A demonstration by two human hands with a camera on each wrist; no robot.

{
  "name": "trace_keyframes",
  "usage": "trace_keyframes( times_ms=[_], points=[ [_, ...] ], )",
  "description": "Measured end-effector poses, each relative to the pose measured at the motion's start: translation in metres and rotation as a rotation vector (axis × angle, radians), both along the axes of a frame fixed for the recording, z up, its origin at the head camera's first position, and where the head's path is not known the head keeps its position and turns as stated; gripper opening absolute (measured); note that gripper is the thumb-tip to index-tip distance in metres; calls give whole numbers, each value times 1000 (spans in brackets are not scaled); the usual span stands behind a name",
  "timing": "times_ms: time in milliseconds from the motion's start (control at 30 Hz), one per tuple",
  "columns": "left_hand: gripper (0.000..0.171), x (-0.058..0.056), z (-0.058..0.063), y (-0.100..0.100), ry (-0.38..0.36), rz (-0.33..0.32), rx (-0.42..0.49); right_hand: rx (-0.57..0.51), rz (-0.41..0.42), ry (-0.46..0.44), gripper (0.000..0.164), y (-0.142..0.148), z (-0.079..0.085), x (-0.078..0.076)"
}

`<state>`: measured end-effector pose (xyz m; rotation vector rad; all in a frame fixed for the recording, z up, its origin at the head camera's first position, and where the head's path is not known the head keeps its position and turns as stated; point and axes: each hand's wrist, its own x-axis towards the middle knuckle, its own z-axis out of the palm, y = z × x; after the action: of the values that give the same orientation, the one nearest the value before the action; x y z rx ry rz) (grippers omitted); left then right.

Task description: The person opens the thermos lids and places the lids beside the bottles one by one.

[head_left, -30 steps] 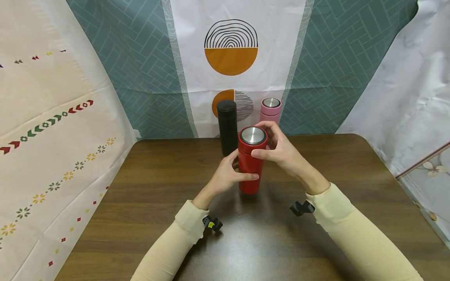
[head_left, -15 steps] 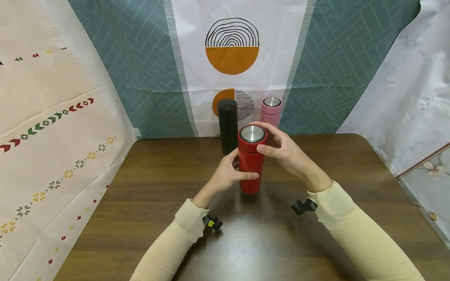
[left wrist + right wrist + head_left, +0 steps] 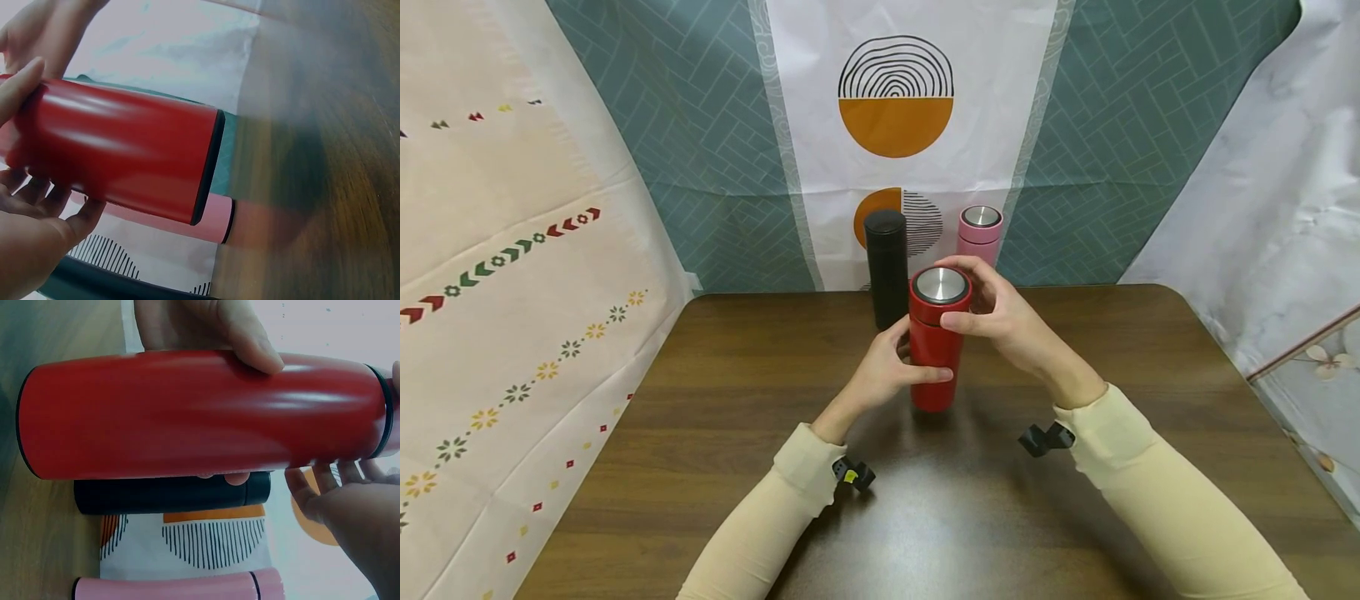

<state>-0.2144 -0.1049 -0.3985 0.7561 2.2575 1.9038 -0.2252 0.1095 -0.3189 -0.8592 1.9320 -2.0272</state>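
Observation:
A red thermos flask (image 3: 934,346) stands upright between both hands at the middle of the head view, its lid (image 3: 928,313) topped by a brushed steel disc. My left hand (image 3: 880,371) grips the lower body, thumb across the front and fingers behind. Up at the lid, my right hand (image 3: 1003,318) holds it between thumb and fingers. A dark gap line runs between lid and body. In the left wrist view the black base rim of the flask (image 3: 125,137) shows. The right wrist view shows the flask (image 3: 187,419) lengthwise, with left fingertips peeking out beneath it.
Behind the flask, a black thermos (image 3: 887,271) stands to the left and a pink thermos (image 3: 980,240) to the right, partly hidden by the right hand. All are on a brown wooden table (image 3: 737,375). Patterned cloths (image 3: 715,150) hang at the back and sides.
The right thumb and fingers first shifted right along the lid, then came back slightly left around it. The left hand and the flask's body stay almost where they were.

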Motion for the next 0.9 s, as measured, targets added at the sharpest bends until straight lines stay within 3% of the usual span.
trace_keyframes(
  times_ms=[167, 367, 533, 900],
  points=[
    [65, 1, 1, 0, 7, 3, 0, -35, 86, -13, 65, 2, 0, -1],
    [68, 1, 1, -1, 8, 7, 8, 27, 7, 2, 75, -2, -1, 2],
    [69, 1, 1, 0, 7, 6, 0, 25, -44, 1, 69, -5, -1, 3],
    [68, 1, 1, 0, 2, 7, -2, -4, 43, -21, 65, 0, 2, 1]
  ],
)
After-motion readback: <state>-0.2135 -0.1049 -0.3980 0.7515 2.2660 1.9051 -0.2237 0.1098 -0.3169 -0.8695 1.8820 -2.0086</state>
